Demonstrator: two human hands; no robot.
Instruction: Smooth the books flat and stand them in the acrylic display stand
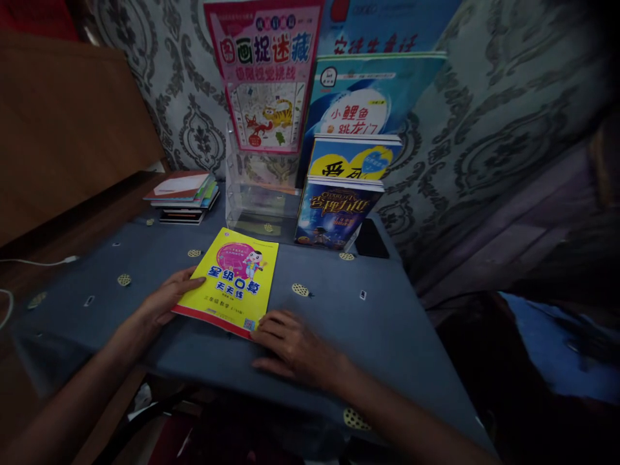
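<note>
A yellow workbook [231, 279] with blue characters lies flat on the blue-grey tablecloth [368, 323] in front of me. My left hand [165, 300] lies against its left edge, fingers stretched out and touching the cover. My right hand [290, 345] rests flat on the cloth at the book's near right corner, fingertips at that corner. Neither hand grips the book.
A clear acrylic book stand [252, 194] at the back holds a pink picture book [265, 74], light-blue books [368, 97], a yellow-and-blue book [353, 158] and a dark-blue book [334, 213]. A small stack of books [183, 196] lies back left. A patterned wall is behind, a wooden board on the left.
</note>
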